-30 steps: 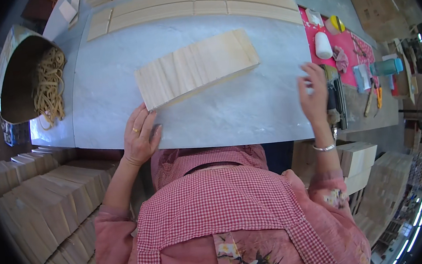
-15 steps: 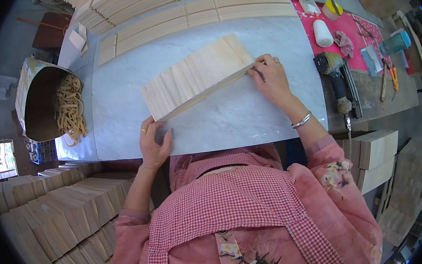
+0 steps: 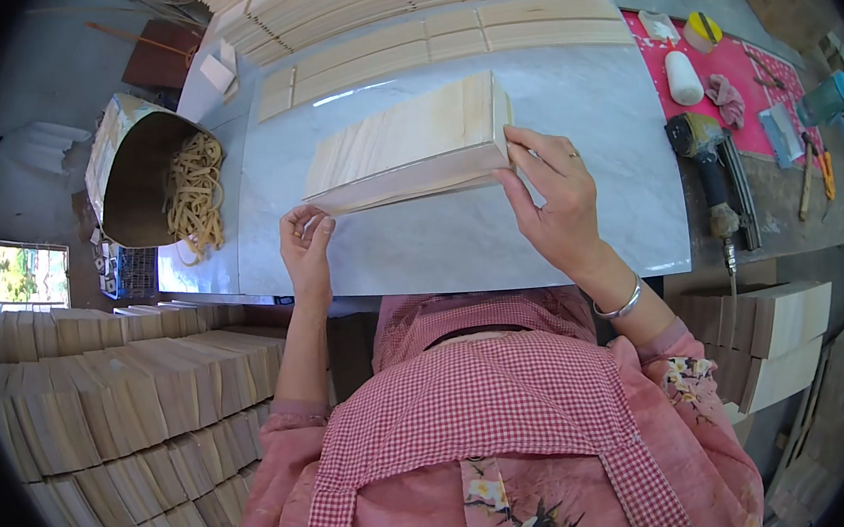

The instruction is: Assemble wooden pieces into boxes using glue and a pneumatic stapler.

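Note:
A long, flat box of pale wood (image 3: 407, 154) lies aslant on the table before me, its right end farther away and its narrow near side turned toward me. My right hand (image 3: 559, 196) grips the near right corner, forefinger on the end and thumb at the lower edge. At the near left corner, the bent fingers and thumb of my left hand (image 3: 305, 244) pinch the lower edge. A silver bangle (image 3: 621, 298) sits on my right wrist.
Slatted wooden boards (image 3: 399, 4) are stacked at the back. On the left, a tipped container (image 3: 140, 193) spills tan bands (image 3: 197, 188). A nail gun (image 3: 710, 173), white bottle (image 3: 684, 78) and yellow-topped tub (image 3: 703, 31) lie right. Wooden pieces (image 3: 132, 389) are piled lower left.
The box has turned, showing more of its near side. My right hand has shifted down along its right end, and my left fingers have closed at the left corner. The view has shifted.

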